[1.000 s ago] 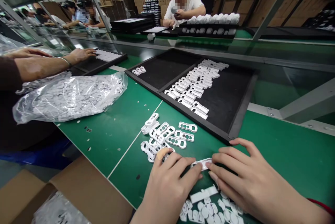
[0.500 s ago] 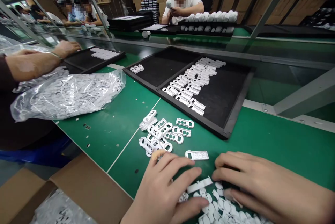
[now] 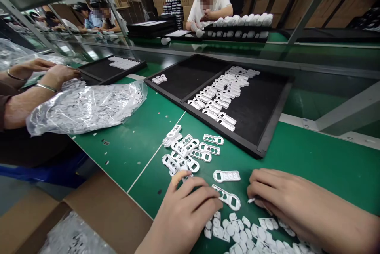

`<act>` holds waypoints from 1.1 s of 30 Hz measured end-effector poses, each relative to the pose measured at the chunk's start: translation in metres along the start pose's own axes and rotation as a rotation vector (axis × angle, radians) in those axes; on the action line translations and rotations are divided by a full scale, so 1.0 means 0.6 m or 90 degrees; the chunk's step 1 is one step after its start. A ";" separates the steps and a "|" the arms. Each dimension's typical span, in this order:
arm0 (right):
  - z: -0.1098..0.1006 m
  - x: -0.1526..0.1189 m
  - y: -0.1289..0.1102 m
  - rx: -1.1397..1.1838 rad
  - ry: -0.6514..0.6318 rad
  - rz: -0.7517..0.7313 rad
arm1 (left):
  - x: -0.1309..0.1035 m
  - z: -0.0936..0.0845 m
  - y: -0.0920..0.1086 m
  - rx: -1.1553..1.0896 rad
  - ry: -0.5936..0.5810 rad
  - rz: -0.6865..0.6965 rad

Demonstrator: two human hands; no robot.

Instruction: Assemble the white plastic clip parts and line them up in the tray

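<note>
My left hand (image 3: 190, 210) is at the bottom centre, its fingers closed on the left end of a white plastic frame (image 3: 233, 199) with cut-out holes. To its right, my right hand (image 3: 282, 196) has its fingertips pinched on a small white piece (image 3: 251, 200). Another white frame (image 3: 227, 176) lies between and beyond the hands. A pile of similar frames (image 3: 187, 147) sits past my left hand. Many small white pieces (image 3: 258, 236) are spread on the green table below the hands.
A black divided tray (image 3: 259, 153) holds rows of white frames. At left lie a plastic bag of parts (image 3: 89, 107) and another person's hands (image 3: 59, 75). A cardboard box (image 3: 103, 214) stands at lower left. Someone in a white shirt (image 3: 222, 4) sits across.
A frame with holes now shows at my left fingertips. My right hand has shifted slightly right and pinches a small piece. The view has shifted a little; the neighbour's hands have come together.
</note>
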State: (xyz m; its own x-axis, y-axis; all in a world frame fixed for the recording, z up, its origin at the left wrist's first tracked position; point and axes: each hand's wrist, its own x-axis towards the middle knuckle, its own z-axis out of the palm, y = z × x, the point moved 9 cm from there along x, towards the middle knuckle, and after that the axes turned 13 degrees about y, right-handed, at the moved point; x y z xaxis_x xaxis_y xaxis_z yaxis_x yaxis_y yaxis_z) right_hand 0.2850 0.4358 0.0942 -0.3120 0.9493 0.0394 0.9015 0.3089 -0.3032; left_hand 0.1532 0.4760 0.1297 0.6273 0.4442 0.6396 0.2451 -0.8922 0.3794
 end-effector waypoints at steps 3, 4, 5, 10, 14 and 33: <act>-0.014 0.004 -0.003 0.031 0.032 -0.013 | 0.003 -0.005 -0.006 0.070 0.010 -0.009; -0.020 0.006 -0.003 0.044 0.050 -0.013 | 0.004 -0.005 -0.007 0.093 0.007 -0.009; -0.026 0.007 -0.003 0.061 0.067 -0.011 | 0.005 -0.003 -0.007 0.111 0.001 -0.007; -0.048 0.009 0.005 0.137 0.153 0.029 | 0.007 0.000 -0.016 0.143 0.015 -0.036; -0.058 0.013 -0.007 0.124 0.198 -0.002 | -0.002 0.002 -0.024 0.136 0.008 -0.047; -0.058 0.016 -0.012 0.138 0.223 -0.006 | 0.022 0.018 -0.019 0.057 -0.066 -0.063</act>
State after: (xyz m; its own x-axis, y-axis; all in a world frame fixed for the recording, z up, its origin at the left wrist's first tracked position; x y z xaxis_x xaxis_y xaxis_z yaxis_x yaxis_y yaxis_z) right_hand 0.2861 0.4450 0.1300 -0.1648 0.9206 0.3540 0.8035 0.3335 -0.4932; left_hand 0.1666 0.4911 0.1269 0.6682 0.5240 0.5282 0.3717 -0.8501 0.3730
